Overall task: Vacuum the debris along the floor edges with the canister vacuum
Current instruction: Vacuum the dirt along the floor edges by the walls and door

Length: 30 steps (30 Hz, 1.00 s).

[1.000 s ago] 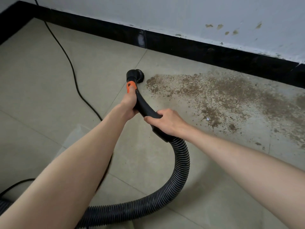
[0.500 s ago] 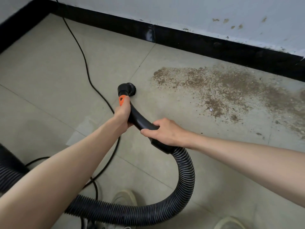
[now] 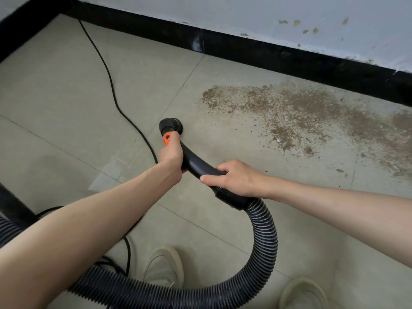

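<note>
On bare tile left of debris [image 3: 296,112], both hands' fingers [image 3: 223,168] grasp wand [image 3: 196,163].

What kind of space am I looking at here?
Probably a bare indoor room, maybe unfinished: tiled floor, black baseboard under a stained, painted wall, and gritty debris spread near the edge.

Single head camera riding on my head, looking forward and steeply down, wide-angle. Taking in my forearms close up, my shoes [image 3: 163,267] at bottom edge, black skirting [image 3: 289,56] crossing top of frame.
</note>
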### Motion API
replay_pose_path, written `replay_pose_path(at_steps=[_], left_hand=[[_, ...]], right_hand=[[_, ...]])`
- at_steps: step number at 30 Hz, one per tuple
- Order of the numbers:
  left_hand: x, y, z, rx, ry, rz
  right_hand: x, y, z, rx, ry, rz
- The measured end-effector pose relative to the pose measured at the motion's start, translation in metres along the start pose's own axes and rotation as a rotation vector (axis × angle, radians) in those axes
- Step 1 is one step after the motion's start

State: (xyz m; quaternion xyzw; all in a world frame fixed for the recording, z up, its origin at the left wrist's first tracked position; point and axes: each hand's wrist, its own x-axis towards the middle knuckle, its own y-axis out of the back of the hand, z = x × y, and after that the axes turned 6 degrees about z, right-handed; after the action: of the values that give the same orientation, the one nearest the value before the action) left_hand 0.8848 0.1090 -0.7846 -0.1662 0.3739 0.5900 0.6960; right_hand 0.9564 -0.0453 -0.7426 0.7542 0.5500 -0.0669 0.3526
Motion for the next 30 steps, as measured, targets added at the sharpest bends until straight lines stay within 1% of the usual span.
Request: replay_pose_path(at_steps=[6, 10, 15, 27, 30], left_hand=[[-0.003, -0.023, 0.011, -0.043, 0.012, -0.13], [0.0, -0.043, 0.022, -0.029, 0.03, -0.189], [0.007, -0.063, 0.035, 0.005, 0.014, -0.209], [0.02, -0.12, 0.074, 0.147, -0.097, -0.284], [0.023, -0.135, 0.077, 0.157, -0.119, -0.286]], right_hand=[[0.015, 0.021, 0.0, -0.149, -0.002, 0.103], [0.027, 0.035, 0.001, -0.219, -0.028, 0.134], [0.041, 0.042, 0.003, -0.188, -0.049, 0.18], [0.076, 0.072, 0.014, 0.008, -0.106, 0.288], [0.082, 0.077, 0.019, 0.015, -0.121, 0.322]])
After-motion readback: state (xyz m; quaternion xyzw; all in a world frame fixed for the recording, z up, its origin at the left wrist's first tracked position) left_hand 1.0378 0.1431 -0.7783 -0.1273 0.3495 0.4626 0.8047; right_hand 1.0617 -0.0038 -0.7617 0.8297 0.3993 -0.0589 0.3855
